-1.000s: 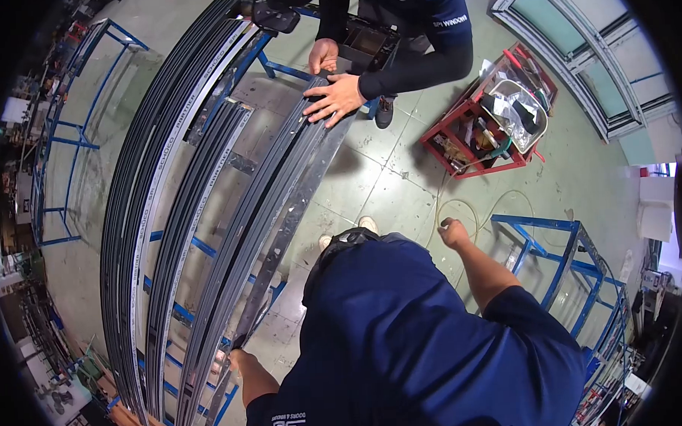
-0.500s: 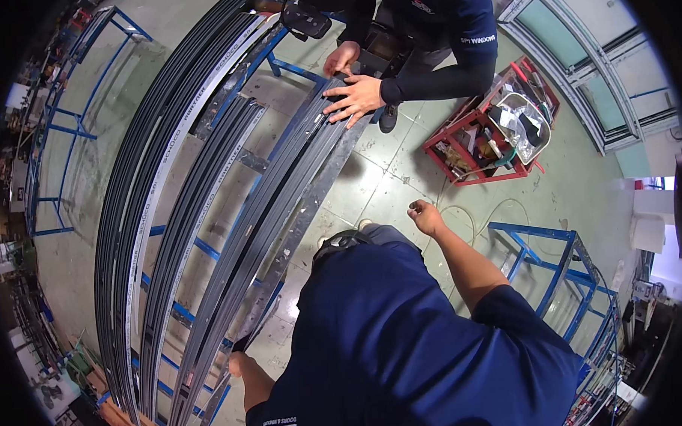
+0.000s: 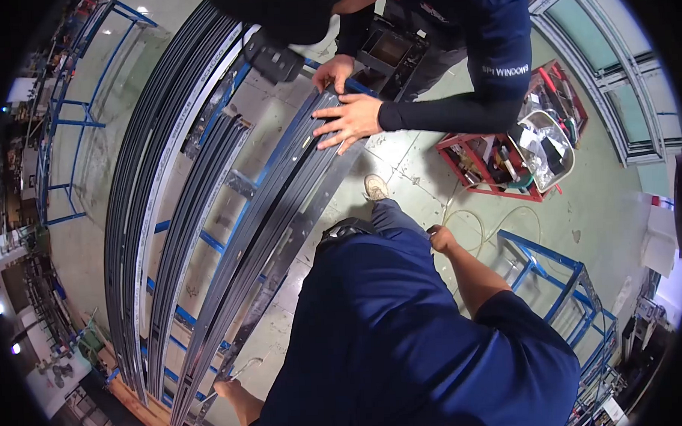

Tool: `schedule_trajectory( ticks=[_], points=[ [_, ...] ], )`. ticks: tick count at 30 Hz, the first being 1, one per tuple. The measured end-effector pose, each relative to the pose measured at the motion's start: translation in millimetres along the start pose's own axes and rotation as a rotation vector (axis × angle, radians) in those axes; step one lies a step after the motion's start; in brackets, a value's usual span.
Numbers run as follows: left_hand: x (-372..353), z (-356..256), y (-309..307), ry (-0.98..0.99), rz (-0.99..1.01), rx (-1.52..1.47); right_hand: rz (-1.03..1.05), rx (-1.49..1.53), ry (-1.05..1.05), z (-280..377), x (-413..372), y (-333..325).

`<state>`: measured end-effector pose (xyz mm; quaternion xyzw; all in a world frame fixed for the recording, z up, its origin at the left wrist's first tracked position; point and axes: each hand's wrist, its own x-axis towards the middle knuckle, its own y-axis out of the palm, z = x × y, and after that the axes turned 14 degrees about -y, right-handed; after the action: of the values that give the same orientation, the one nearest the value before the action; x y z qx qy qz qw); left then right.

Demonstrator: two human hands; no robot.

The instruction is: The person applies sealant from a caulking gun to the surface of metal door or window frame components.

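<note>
My left hand [image 3: 227, 389] is closed at the near end of the right-hand stack of long dark grey profiles [image 3: 262, 204]; whatever its fingers grip is too small to make out. Beside it a thin pale curved strip [image 3: 249, 366] shows. My right hand [image 3: 441, 239] hangs curled by my right thigh, touching no profile, and its fingertips are hidden. At the far end of the same stack, a co-worker's spread hand [image 3: 350, 121] lies across the profiles. That person's other hand [image 3: 333, 73] pinches at the profile ends.
Two more profile stacks [image 3: 198, 169] lie to the left on blue metal racks. A red tool crate [image 3: 498, 191] stands on the tiled floor at the upper right. A pale hose [image 3: 483, 227] loops near a blue frame [image 3: 541, 243]. Glazed window frames [image 3: 586, 35] lean farther right.
My right hand has dropped back toward my thigh, and one shoe has come forward into view. My left hand has shifted down along the rack. The co-worker leans further over the profiles.
</note>
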<state>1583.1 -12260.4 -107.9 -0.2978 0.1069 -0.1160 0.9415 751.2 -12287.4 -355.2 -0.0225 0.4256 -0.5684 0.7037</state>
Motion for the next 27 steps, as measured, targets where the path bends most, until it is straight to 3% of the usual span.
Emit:
schedule_trajectory(
  ticks=[2,8,12,14,16,17,18,21,23,27],
  points=[
    [-18.4,13.0,-18.8,-0.176,-0.006,-0.163,-0.122,0.079,0.151,30.8,13.8,-52.8],
    [-78.1,40.8,-80.4,-0.441,-0.110,-0.435,-0.219,0.156,0.142,21.5,84.9,-151.7],
    [-98.7,55.8,-114.6,-0.527,-0.165,-0.475,-0.278,0.190,0.041,-12.2,123.7,-171.2],
    [-105.3,63.4,-133.4,-0.423,-0.261,-0.235,-0.297,0.074,-0.047,-7.1,131.7,-176.6],
    [-110.2,65.5,-147.5,-0.424,-0.269,-0.264,-0.255,-0.196,-0.188,-34.1,141.6,-162.9],
    [-111.9,58.6,-156.0,-0.426,-0.263,-0.307,-0.332,-0.163,-0.243,-33.9,140.5,-154.6],
    [-115.7,57.6,-162.0,-0.426,-0.260,-0.333,-0.353,-0.026,-0.134,-33.9,138.0,-143.5],
    [-121.2,49.6,-175.0,-0.402,-0.255,-0.367,-0.238,-0.075,-0.116,-38.4,129.9,-127.4],
    [-123.9,44.3,-179.0,-0.390,-0.246,-0.387,-0.045,-0.039,-0.099,-29.2,125.0,-136.5],
    [-128.3,34.1,-182.2,-0.376,-0.233,-0.435,-0.119,0.014,-0.164,-8.0,111.9,-158.3]
  ],
)
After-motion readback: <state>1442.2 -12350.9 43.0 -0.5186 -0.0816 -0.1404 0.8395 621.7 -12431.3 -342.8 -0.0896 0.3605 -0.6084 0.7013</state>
